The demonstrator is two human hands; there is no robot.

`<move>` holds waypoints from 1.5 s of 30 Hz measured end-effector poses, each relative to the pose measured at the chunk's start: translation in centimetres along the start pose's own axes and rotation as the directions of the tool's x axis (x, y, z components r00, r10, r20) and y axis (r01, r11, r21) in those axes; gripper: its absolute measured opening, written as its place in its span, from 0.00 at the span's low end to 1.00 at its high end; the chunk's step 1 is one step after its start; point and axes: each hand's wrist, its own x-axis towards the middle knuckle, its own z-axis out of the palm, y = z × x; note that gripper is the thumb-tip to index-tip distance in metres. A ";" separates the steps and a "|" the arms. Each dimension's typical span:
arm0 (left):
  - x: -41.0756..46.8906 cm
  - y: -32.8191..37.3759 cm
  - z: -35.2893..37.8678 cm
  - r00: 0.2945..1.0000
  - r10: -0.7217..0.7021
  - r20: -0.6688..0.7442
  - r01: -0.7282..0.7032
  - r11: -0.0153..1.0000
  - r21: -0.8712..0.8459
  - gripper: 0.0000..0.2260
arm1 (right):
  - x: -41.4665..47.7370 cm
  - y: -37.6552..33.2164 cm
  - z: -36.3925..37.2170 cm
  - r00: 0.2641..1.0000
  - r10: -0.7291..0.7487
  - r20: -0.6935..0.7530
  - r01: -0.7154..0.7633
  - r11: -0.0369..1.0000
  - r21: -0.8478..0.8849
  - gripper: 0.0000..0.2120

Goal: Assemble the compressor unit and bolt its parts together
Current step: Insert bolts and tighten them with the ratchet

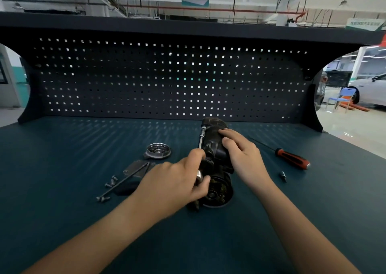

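Dim foreground, overhead strip lights, wide-angle warp

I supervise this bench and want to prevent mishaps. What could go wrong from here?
1. The compressor body lies on its side, steadied only by the right hand resting on it; it may roll while the left hand works the long rod alongside it.
2. The rod could slip or go in crooked if the body shifts.
3. The loose bolts lie unboxed on the bench near the left forearm and could be swept off.
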 end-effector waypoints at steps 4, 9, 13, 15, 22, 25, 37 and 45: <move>0.7 -1.0 -0.9 0.992 0.128 -0.001 -0.125 0.973 0.193 0.19 | 1.2 -0.9 -0.5 1.000 -0.022 0.016 0.025 0.982 -0.186 0.10; 1.8 -1.2 -1.6 0.960 0.270 0.075 -0.280 0.912 0.301 0.18 | 3.3 -3.9 1.1 0.984 -0.171 0.058 0.174 0.810 -0.560 0.20; 2.1 -1.5 -1.7 0.924 0.354 0.147 -0.383 0.854 0.351 0.18 | 4.9 -5.7 2.5 0.967 -0.048 0.250 0.236 0.542 -0.806 0.22; 2.2 -1.7 -1.5 0.900 0.379 0.216 -0.432 0.843 0.320 0.18 | 5.4 -6.1 2.6 0.955 -0.006 0.297 0.259 0.507 -0.822 0.20; 0.1 -4.1 -2.5 0.920 0.088 0.382 -0.102 0.995 0.014 0.13 | 5.7 -6.2 2.6 0.928 0.046 0.370 0.309 0.458 -0.833 0.19; -0.7 -5.1 -4.0 0.908 0.043 0.418 -0.053 0.998 0.014 0.05 | 5.9 -6.2 2.8 0.924 0.040 0.380 0.325 0.441 -0.836 0.18; -0.4 -4.5 -6.1 0.890 0.439 0.126 -0.439 0.747 0.500 0.07 | 6.1 -6.4 3.3 0.933 0.059 0.356 0.309 0.379 -0.872 0.18; -0.8 -4.5 -6.1 0.961 0.275 0.037 -0.267 0.880 0.392 0.14 | 6.3 -7.0 3.4 0.912 0.164 0.377 0.297 0.371 -0.880 0.16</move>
